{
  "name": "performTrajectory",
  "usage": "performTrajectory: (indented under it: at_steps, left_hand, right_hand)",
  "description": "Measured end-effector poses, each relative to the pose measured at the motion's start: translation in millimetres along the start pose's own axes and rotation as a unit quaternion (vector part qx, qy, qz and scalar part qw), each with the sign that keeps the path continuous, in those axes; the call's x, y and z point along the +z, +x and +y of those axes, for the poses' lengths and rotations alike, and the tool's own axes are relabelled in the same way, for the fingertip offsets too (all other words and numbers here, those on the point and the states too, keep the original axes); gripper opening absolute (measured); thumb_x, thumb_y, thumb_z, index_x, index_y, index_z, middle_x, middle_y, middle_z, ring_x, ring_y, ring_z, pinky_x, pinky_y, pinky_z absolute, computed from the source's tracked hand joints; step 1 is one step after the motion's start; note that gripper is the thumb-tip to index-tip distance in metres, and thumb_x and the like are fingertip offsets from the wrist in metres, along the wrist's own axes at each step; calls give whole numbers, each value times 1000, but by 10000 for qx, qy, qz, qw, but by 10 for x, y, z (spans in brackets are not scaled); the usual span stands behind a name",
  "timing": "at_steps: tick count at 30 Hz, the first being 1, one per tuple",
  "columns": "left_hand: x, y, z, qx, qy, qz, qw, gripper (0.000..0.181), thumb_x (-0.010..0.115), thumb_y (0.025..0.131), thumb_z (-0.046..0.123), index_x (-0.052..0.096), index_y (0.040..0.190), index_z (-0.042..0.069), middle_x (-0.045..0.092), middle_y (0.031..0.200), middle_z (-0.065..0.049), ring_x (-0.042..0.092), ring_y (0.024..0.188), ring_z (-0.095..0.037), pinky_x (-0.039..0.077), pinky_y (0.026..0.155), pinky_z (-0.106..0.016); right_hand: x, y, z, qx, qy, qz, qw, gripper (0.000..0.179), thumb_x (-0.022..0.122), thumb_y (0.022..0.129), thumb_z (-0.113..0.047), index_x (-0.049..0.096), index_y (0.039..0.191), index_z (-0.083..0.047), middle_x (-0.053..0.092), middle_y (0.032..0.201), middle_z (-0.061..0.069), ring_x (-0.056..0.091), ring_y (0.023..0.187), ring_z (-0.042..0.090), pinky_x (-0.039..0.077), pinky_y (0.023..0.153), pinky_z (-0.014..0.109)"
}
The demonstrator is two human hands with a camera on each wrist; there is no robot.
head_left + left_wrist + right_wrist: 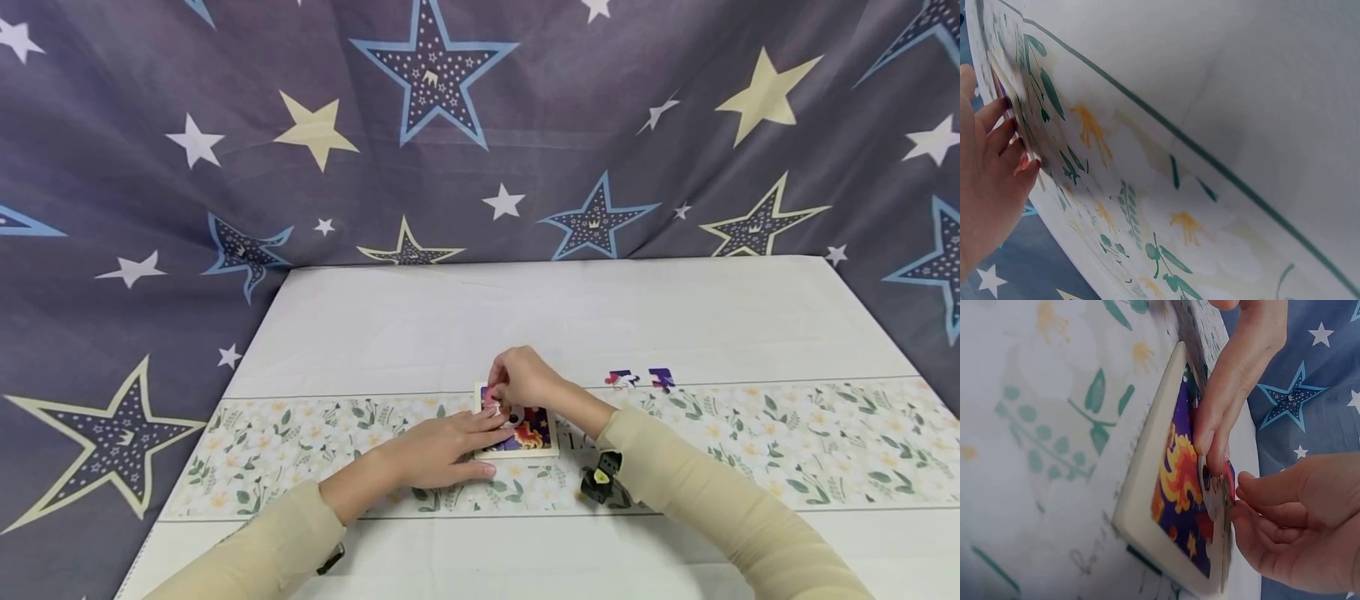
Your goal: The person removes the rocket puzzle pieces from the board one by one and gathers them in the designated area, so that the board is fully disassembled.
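Note:
A small jigsaw puzzle (534, 440) with a pale raised border lies on the table, its picture purple, orange and red. My left hand (448, 446) rests across its left side with fingers straight, the fingertips on the picture. In the left wrist view, the left hand (988, 162) touches the puzzle's edge. At the puzzle's far left corner my right hand (528, 379) pinches a pinkish puzzle piece (1229, 474) between thumb and fingers. The right wrist view shows this right hand (1304, 519) at the border; its fingertips hide part of the piece.
Two loose puzzle pieces, one red and white (621, 379) and one purple (662, 378), lie to the right beyond the right forearm. The white table cover (420, 325) has a floral band. A star-patterned curtain (465, 167) hangs behind the table.

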State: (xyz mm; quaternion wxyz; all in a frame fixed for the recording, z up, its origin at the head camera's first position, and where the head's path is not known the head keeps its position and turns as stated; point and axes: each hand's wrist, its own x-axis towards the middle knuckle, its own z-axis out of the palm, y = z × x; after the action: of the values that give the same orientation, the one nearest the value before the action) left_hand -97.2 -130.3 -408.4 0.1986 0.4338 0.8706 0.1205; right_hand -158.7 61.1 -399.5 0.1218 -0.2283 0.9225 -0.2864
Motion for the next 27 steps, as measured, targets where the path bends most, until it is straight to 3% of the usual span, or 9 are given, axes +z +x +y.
performTrajectory:
  at_steps: [19, 27]
  left_hand:
    - [-21, 10, 15, -9, 118, -82, 9999, 60, 41, 99, 52, 31, 152, 26, 24, 160, 1, 24, 149, -16, 22, 123, -40]
    - [-6, 17, 7, 28, 128, -71, 9999, 59, 41, 99, 51, 30, 152, 27, 24, 160, 2, 24, 149, -15, 22, 123, -41]
  right_hand:
    - [4, 6, 54, 96, 790, -36, 9968, 3, 73, 84, -10, 75, 87, -8, 72, 79, 3, 61, 68, 7, 51, 66, 18]
    - [21, 3, 72, 484, 1087, 148, 9928, 3, 75, 82, -10, 76, 85, -10, 73, 76, 2, 60, 63, 6, 48, 60, 17]
